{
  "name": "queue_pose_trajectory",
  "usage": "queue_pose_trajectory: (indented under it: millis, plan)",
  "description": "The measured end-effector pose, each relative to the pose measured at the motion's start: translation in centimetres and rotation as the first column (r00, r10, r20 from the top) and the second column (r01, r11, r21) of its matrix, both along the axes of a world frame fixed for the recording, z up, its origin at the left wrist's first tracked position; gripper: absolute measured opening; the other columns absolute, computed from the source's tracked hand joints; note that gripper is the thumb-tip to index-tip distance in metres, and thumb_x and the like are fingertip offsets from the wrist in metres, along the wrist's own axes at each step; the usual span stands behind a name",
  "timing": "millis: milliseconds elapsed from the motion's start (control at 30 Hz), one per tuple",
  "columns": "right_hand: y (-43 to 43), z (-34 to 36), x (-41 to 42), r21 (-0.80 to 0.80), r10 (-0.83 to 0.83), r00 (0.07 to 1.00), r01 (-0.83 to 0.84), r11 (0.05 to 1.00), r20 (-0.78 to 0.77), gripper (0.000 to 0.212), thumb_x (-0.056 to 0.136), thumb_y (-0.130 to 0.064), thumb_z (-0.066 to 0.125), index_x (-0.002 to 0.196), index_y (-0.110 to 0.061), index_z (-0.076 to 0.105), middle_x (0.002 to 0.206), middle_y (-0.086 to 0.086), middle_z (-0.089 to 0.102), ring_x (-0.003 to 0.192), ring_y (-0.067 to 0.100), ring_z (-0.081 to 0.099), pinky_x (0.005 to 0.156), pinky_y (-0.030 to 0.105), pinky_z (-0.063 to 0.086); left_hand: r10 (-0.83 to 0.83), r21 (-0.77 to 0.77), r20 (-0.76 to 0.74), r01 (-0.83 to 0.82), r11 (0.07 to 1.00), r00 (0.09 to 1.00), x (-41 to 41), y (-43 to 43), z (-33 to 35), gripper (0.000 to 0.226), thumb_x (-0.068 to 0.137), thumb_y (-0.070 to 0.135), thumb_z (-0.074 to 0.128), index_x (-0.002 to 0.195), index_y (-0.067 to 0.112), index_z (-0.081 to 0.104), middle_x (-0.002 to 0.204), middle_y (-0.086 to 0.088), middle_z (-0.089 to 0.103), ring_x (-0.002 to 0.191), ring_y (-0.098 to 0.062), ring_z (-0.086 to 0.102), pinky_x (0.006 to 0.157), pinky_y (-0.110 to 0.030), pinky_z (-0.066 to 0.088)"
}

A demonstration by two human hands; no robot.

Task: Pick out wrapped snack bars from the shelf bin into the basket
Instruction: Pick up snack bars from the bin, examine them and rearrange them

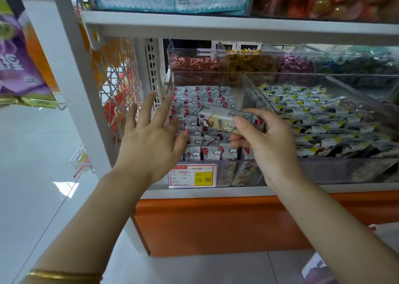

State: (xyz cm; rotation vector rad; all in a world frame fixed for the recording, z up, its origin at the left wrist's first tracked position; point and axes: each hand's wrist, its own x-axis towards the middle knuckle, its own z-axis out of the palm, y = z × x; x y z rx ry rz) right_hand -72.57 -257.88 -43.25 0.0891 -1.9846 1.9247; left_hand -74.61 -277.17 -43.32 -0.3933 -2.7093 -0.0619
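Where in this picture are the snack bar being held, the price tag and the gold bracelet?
snack bar [218,119]: head view, middle of the visible wrapper.
price tag [193,175]: head view, centre of the label.
gold bracelet [64,275]: head view, top of the band on the left wrist.

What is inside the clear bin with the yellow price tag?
The clear bin holds rows of silver wrapped snack bars with red and white marks. The right hand grips a few above them. The left hand covers the left-hand rows, and lower layers are hidden.
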Motion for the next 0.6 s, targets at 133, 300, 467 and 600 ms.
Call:
queue_pose_trajectory:
  millis: [133,300,467,600]
  plan:
    - [-0.3,-0.1,0.1,0.023,-0.009,1.000,0.009,1.000,-0.011,0.024,0.087,-0.016,0.064,0.110,-0.017,0.056,0.080,0.003,0.067,0.062,0.014,0.068,0.059,0.021,0.056,0.086,-0.041,0.047,-0.084,0.996,0.995,-0.4,0.8,0.3,0.074,0.089,0.052,-0.004,0.136,0.026,0.048,0.159,0.000,0.005,0.145,-0.024,-0.007,0.114,-0.050,-0.004]
    - [-0.5,-0.4,0.2,0.058,-0.022,1.000,0.023,0.998,-0.017,0.023,0.088,-0.018,0.063,0.110,-0.018,0.056,0.082,0.002,0.067,0.064,0.014,0.068,0.059,0.020,0.055,0.199,-0.196,0.119,-0.173,0.965,0.973,-0.9,1.7,0.8,0.056,0.096,0.045,0.006,0.137,0.034,0.043,0.158,0.000,0.001,0.143,-0.030,0.000,0.112,-0.055,0.005]
    - [-0.8,-0.5,0.2,0.083,-0.029,0.999,0.031,0.996,-0.019,0.023,0.088,-0.019,0.063,0.109,-0.020,0.055,0.083,0.003,0.067,0.066,0.016,0.068,0.062,0.026,0.058,0.175,-0.211,0.137,-0.144,0.967,0.975,-0.7,1.3,0.8,0.053,0.096,0.044,0.012,0.131,0.034,0.051,0.158,-0.001,-0.001,0.142,-0.031,0.005,0.112,-0.054,0.010]
    - [-1.3,0.0,0.2,0.093,-0.017,1.000,0.019,0.995,-0.025,0.023,0.087,-0.019,0.065,0.107,-0.022,0.054,0.082,0.003,0.067,0.064,0.015,0.068,0.063,0.028,0.058,0.117,-0.107,0.144,-0.102,0.989,0.983,-0.6,0.8,0.5,0.052,0.096,0.044,0.017,0.128,0.030,0.055,0.158,0.001,-0.002,0.142,-0.029,0.003,0.113,-0.051,0.010]
